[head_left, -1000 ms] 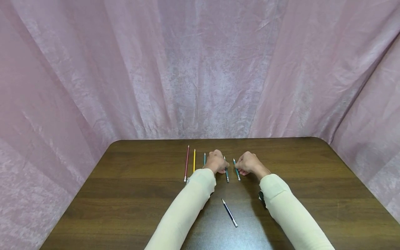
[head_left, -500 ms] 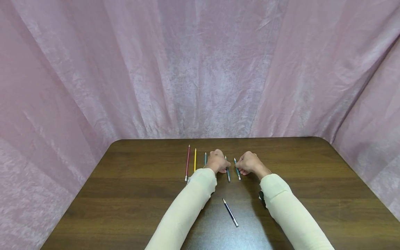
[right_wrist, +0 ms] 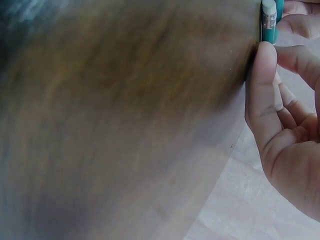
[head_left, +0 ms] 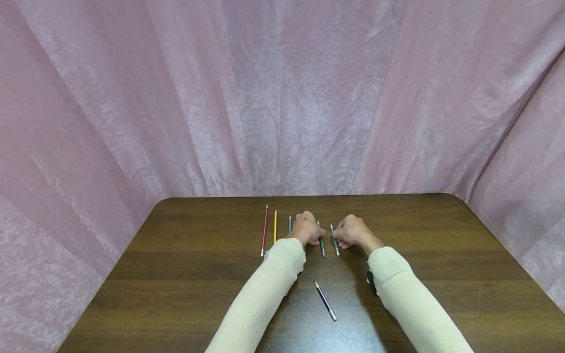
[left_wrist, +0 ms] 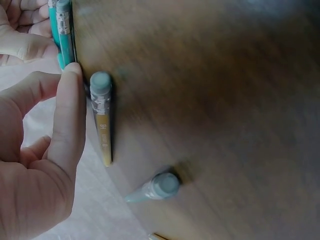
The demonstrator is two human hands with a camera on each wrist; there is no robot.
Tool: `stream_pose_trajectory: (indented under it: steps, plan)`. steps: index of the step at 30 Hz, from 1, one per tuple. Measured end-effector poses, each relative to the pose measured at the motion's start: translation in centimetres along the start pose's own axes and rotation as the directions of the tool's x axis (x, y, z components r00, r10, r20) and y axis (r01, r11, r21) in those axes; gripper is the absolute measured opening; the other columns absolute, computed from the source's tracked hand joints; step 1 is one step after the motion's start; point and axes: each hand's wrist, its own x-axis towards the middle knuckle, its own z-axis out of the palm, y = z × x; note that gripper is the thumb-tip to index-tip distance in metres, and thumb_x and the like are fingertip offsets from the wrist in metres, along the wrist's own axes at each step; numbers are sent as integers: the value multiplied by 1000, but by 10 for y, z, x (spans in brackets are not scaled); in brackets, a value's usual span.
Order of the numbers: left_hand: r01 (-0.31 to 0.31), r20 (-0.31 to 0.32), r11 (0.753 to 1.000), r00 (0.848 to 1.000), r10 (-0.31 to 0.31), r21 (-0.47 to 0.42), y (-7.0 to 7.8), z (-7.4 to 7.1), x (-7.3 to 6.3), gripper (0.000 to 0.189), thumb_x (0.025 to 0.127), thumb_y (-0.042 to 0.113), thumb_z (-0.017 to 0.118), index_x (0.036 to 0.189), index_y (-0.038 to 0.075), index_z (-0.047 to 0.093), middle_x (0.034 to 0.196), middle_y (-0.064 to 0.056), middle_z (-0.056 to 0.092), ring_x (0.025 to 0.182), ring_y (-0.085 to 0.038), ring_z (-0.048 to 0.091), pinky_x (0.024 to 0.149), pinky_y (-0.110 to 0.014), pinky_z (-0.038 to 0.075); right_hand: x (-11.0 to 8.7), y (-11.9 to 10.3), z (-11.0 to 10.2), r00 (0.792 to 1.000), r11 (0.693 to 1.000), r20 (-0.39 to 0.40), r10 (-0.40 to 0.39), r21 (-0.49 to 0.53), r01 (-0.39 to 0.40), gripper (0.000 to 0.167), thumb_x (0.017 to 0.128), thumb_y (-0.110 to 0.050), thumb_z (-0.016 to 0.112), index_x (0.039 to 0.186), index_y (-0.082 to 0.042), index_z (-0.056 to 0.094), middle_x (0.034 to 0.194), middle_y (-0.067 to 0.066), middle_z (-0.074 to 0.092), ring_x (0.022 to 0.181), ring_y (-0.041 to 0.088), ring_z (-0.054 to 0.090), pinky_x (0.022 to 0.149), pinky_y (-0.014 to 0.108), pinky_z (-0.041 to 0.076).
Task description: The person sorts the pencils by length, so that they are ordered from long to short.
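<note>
On the wooden table, my left hand [head_left: 304, 229] pinches a dark green pencil [head_left: 321, 247] between thumb and index finger. Just to its right, my right hand [head_left: 351, 231] pinches another green pencil [head_left: 336, 247] the same way. Both pencils lie side by side with a small gap, eraser ends toward me. In the left wrist view, a tan pencil [left_wrist: 103, 132] lies beside my left thumb; my left hand mostly hides it in the head view. Further left are a teal pencil [head_left: 289, 224], partly covered, a yellow pencil [head_left: 275, 226] and a red pencil [head_left: 264, 230].
A dark pencil [head_left: 325, 301] with a silvery end lies slanted on the table [head_left: 185, 284], nearer me, between my forearms. Pink curtains [head_left: 282, 98] hang behind the table's far edge.
Both hands stay on the two green pencils with hardly any movement. The whole head view shifts very slightly; the pencils keep their places.
</note>
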Motion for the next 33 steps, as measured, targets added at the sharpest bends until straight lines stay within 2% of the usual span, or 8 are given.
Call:
stream_pose_trajectory:
  steps: [8, 17, 23, 27, 33]
  plan:
    - [-34, -14, 999, 999, 34, 27, 0, -2, -4, 24, 84, 12, 81, 71, 5, 62, 73, -10, 61, 52, -17, 68, 48, -24, 58, -2, 0, -3, 1000, 1000, 23, 10, -4, -10, 12, 89, -1, 64, 83, 8, 70, 62, 10, 66, 49, 10, 62, 50, 25, 59]
    - [-63, -14, 998, 998, 63, 23, 2, -10, -4, 24, 84, 10, 80, 74, 3, 60, 74, -12, 61, 48, -13, 65, 42, -18, 53, -7, -4, -6, 999, 1000, 34, -4, 7, 3, 13, 91, -2, 65, 84, 8, 68, 63, 10, 66, 51, 12, 64, 51, 26, 60]
    - [-71, 6, 997, 997, 71, 30, 3, -18, -7, 22, 85, 10, 79, 76, 1, 60, 78, -14, 62, 48, -13, 65, 45, -18, 54, -15, -7, -9, 999, 1000, 42, -30, -5, 30, 12, 90, -1, 65, 84, 8, 69, 65, 11, 67, 51, 12, 63, 52, 27, 60]
    - [-81, 6, 995, 997, 81, 57, 4, -23, -12, 22, 85, 13, 79, 77, 2, 62, 68, -7, 65, 50, -13, 67, 49, -20, 55, -20, -9, -10, 998, 999, 52, -41, -19, 43, 11, 90, -1, 64, 84, 7, 69, 65, 11, 67, 51, 11, 63, 52, 27, 60]
    - [-71, 3, 995, 998, 71, 73, 3, -25, -15, 20, 85, 14, 79, 77, 3, 65, 60, -5, 65, 50, -12, 67, 51, -19, 56, -25, -9, -12, 997, 998, 55, -60, -29, 61, 10, 89, 0, 64, 84, 7, 69, 65, 12, 67, 52, 12, 64, 52, 27, 61]
